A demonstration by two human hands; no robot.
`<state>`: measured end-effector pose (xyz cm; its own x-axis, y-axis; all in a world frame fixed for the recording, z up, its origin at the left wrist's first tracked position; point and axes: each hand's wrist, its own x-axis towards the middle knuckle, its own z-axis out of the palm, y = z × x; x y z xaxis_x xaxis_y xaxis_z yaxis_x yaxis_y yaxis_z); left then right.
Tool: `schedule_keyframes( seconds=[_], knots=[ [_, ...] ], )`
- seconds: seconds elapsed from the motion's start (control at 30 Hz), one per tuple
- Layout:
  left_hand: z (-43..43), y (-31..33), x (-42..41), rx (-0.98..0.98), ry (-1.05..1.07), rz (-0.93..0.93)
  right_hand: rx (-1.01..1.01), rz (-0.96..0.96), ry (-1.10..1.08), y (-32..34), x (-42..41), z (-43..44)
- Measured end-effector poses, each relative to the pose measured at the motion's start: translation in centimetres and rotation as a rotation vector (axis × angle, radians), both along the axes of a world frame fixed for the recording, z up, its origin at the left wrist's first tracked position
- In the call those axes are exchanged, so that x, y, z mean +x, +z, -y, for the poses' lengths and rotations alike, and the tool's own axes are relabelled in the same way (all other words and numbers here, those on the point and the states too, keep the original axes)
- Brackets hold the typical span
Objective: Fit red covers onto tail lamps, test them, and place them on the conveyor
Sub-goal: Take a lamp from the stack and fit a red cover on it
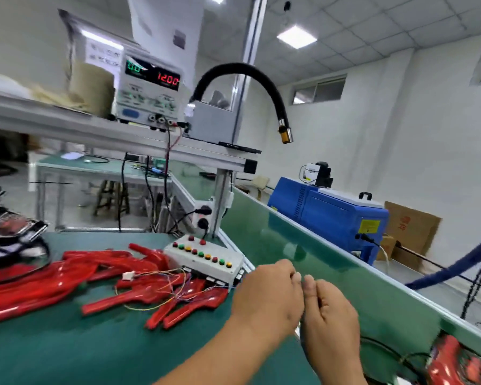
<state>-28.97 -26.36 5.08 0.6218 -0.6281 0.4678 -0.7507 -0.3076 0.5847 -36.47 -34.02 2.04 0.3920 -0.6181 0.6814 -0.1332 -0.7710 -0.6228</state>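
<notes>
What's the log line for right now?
left hand: curled, near button box | right hand: curled, beside it | holding: unclear | red covers: on green mat

This is a factory assembly workshop. A long green conveyor runs beside a green-matted bench heaped with red covers, where a white button box trails thin wires. A power supply with lit digits sits on an aluminium-frame shelf, and a blue machine stands beyond the belt.

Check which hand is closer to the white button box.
Left. The left hand is just right of the button box, by its near corner; the right hand lies farther right, beyond the left hand.
</notes>
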Motion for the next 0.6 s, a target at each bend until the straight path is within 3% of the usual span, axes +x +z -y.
schedule_keyframes(
  seconds=[0.33,0.6],
  knots=[
    [-9.2,-1.8,10.0,-0.001,0.357,-0.064,0.044,-0.087,0.395,-1.3,13.4,-7.5],
    [-16.9,-5.3,14.3,-0.003,0.568,-0.222,0.029,-0.353,0.618,-3.9,20.3,-14.6]
  ],
)
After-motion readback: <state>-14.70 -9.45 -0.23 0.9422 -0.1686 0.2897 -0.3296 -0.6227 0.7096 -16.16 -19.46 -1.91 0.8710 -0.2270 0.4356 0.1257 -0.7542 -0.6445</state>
